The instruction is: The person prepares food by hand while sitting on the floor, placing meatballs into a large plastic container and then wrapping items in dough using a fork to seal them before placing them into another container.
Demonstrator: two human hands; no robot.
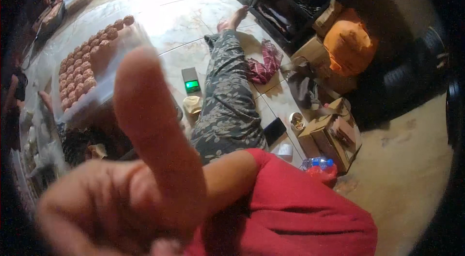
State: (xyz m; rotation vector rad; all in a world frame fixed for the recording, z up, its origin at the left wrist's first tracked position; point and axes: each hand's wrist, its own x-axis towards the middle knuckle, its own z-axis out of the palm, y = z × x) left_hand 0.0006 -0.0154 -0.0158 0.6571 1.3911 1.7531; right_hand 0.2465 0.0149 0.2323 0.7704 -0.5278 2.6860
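Observation:
My right hand (123,183) is raised very close to the camera, large and blurred, at the lower left. One digit points up and the others are bent; nothing shows in the hand. A red sleeve (308,201) covers the upper arm. My left hand is out of view. Beyond the right hand, a clear plastic tray (120,71) holds rows of brownish-pink balls (76,74). A small digital scale (190,80) with a lit green display lies on the tiled floor, with a small pale round object (192,104) beside it. A patterned trouser leg (229,100) stretches forward.
Right of the leg lie a checked red cloth (263,65), a dark phone-like slab (275,131), a small tub (297,121), a cardboard box (323,136) and a plastic bottle (318,162). Black crates (278,16) and an orange bundle (348,45) stand farther off. Other people's hands show at far left.

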